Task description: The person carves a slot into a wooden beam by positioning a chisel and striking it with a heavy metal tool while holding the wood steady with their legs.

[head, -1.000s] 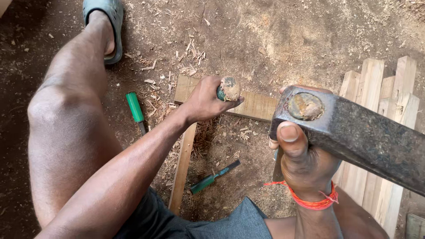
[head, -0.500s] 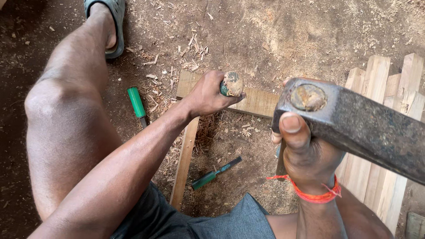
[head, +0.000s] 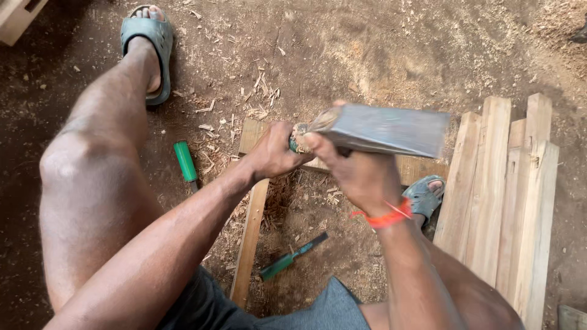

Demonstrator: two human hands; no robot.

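Now my right hand has swung the gripped hammer down onto the chisel clenched in my left hand.

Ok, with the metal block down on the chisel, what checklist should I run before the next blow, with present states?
1. Left hand wrapped round the chisel handle: ok.
2. Metal block gripped in right hand and meeting the chisel's top: ok.
3. Chisel tip seated in the wood piece: cannot tell, hidden by the hands.
4. Left-hand fingers clear of the block's face: not ok, they sit right beside it.
5. Foot in the sandal resting by the wood piece: ok.
6. Spare green-handled chisels lying apart from the work: ok.
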